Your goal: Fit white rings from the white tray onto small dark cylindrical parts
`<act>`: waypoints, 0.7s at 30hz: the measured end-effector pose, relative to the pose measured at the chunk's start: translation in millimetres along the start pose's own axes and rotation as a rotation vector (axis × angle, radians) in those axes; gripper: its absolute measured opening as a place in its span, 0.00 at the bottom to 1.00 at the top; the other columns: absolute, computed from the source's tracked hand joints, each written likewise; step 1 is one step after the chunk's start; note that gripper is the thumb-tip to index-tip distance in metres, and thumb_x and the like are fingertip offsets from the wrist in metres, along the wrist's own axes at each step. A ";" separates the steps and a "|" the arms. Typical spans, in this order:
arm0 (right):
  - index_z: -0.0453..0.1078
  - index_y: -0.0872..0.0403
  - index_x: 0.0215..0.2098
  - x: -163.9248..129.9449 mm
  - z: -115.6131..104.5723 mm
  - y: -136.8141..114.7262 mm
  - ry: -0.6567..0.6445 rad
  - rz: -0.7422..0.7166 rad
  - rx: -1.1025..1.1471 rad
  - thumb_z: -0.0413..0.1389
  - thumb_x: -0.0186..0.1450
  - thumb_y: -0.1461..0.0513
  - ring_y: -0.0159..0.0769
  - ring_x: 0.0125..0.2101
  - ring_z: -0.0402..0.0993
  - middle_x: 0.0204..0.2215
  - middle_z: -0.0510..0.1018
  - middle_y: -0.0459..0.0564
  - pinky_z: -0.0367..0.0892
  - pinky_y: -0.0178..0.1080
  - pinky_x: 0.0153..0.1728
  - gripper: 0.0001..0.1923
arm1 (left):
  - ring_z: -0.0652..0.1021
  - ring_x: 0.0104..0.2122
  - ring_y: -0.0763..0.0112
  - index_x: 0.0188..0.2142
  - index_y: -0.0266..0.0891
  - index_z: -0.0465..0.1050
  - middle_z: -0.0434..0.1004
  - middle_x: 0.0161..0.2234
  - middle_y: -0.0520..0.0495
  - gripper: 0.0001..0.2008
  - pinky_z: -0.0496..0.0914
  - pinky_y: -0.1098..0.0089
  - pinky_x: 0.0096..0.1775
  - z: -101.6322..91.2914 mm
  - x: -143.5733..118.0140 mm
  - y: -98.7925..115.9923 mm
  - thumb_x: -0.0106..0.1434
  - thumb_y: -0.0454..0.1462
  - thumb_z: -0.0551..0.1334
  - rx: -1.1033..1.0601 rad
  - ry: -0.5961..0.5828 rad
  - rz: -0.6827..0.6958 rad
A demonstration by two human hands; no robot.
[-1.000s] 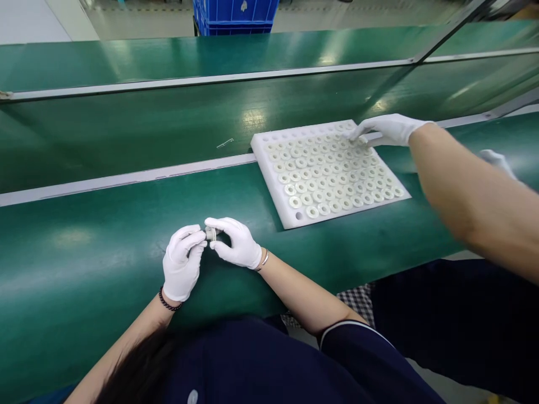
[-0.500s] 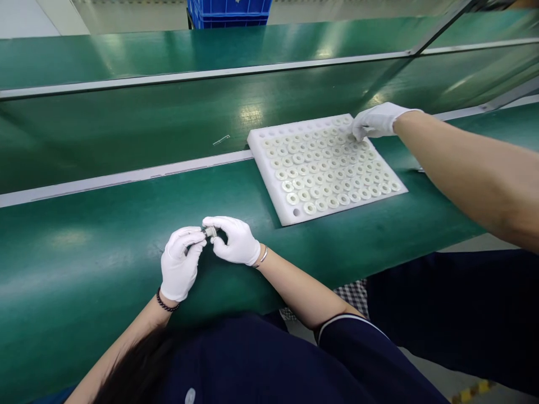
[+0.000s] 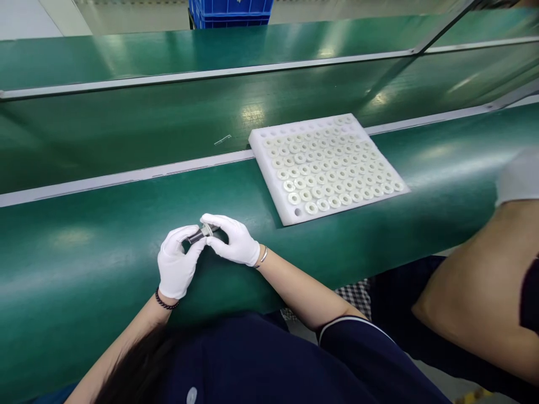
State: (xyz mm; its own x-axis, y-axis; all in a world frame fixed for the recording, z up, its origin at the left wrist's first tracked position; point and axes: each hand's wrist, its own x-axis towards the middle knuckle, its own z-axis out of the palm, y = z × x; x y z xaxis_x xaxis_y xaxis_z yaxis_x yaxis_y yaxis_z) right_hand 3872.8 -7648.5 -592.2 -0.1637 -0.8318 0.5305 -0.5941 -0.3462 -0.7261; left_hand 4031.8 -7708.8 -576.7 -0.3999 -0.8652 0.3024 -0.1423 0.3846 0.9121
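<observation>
In white gloves, both my hands meet over the green work surface. My left hand (image 3: 176,262) is closed, thumb and fingers pinching the dark end of a small cylindrical part (image 3: 197,235). A pale flanged ring (image 3: 206,230) sits around the middle of this part. My right hand (image 3: 234,240) is closed too, its thumb and fingertips on the ring side of the same part. The part's right end is partly hidden by the right fingers. Right of my hands lies a white foam tray (image 3: 286,216) with rows of pale flanged rings (image 3: 310,208) set in it.
A co-worker's gloved hand (image 3: 520,175) and bare arm are at the right edge, blurred. A pale metal strip (image 3: 189,166) runs along the green surface. A small thin clear piece (image 3: 222,139) lies beyond it. Blue crates (image 3: 231,12) stand at the back.
The co-worker's hand has left the tray and moved right. My fingers have shifted slightly, showing more of the dark end of the part. The tray has stayed put.
</observation>
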 end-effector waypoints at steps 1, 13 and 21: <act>0.65 0.54 0.56 0.3 -0.3 -0.1 -0.012 -0.001 0.000 0.55 0.64 0.59 0.38 0.49 0.75 0.49 0.77 0.55 0.72 0.40 0.51 0.22 | 0.78 0.43 0.64 0.41 0.43 0.77 0.78 0.40 0.47 0.12 0.73 0.61 0.49 -0.1 -0.2 -0.5 0.56 0.37 0.69 0.009 -0.005 0.018; 0.68 0.54 0.52 2.4 -1.7 0.3 0.009 -0.010 -0.009 0.55 0.63 0.61 0.37 0.48 0.76 0.48 0.78 0.54 0.73 0.40 0.49 0.19 | 0.79 0.45 0.60 0.46 0.41 0.76 0.78 0.46 0.43 0.20 0.74 0.57 0.51 4.1 -5.5 -6.1 0.54 0.39 0.71 -0.194 -0.036 -0.288; 0.66 0.56 0.55 2.5 -3.6 1.4 -0.029 -0.014 0.009 0.55 0.64 0.60 0.37 0.49 0.75 0.48 0.78 0.56 0.72 0.41 0.51 0.21 | 0.81 0.41 0.63 0.42 0.39 0.77 0.81 0.41 0.46 0.18 0.76 0.61 0.48 4.5 -1.5 0.9 0.51 0.36 0.73 -0.273 -0.013 -0.370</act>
State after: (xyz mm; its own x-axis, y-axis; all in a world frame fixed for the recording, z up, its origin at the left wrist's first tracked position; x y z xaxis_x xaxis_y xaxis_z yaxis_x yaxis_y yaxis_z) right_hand 3868.7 -7649.6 -590.3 -0.1326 -0.8390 0.5278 -0.5889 -0.3616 -0.7228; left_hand 4028.2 -7705.7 -577.6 -0.3784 -0.9237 -0.0597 -0.0346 -0.0503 0.9981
